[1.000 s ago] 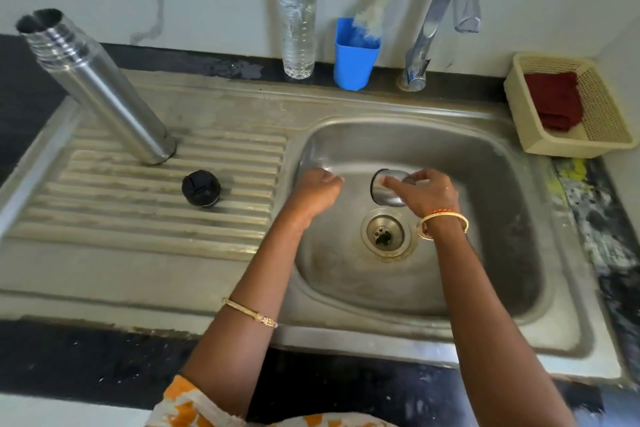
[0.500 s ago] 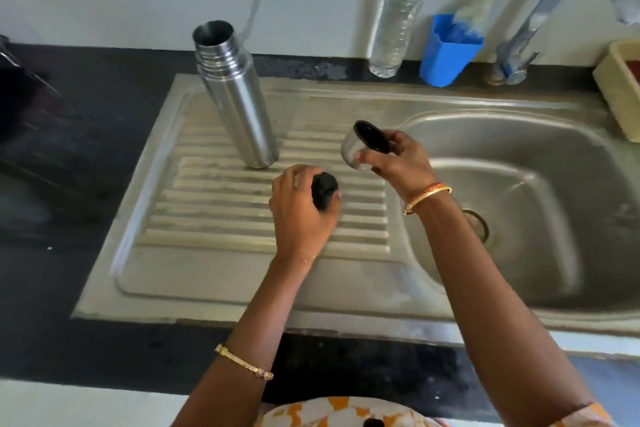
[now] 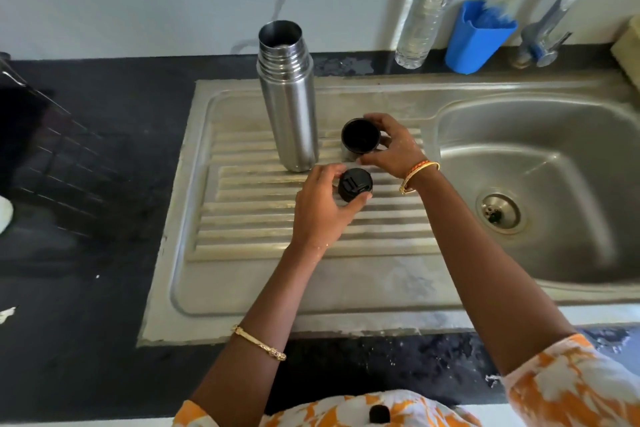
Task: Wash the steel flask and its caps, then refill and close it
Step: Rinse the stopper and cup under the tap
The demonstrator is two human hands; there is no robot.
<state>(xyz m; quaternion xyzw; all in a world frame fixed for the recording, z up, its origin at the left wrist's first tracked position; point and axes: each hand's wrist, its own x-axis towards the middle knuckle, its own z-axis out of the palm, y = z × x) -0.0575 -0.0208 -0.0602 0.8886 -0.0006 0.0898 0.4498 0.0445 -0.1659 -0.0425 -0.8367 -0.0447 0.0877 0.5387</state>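
Note:
The steel flask (image 3: pixel 289 97) stands upright and uncapped at the back of the ribbed drainboard (image 3: pixel 263 232). My left hand (image 3: pixel 323 208) grips the small black inner stopper (image 3: pixel 355 185) just above the ribs, in front of the flask. My right hand (image 3: pixel 389 146) holds the steel outer cap (image 3: pixel 360 136), its dark open mouth facing up, right next to the flask's base; I cannot tell whether it touches the drainboard.
The sink basin (image 3: pixel 540 184) with its drain (image 3: pixel 498 212) lies to the right. A plastic water bottle (image 3: pixel 429 7), a blue cup (image 3: pixel 479 35) and the tap (image 3: pixel 561 10) line the back wall. Dark counter (image 3: pixel 86 218) spreads to the left.
My right hand carried the outer cap from the basin to the drainboard and turned its mouth up. My left hand picked up the black stopper. The view shifted left.

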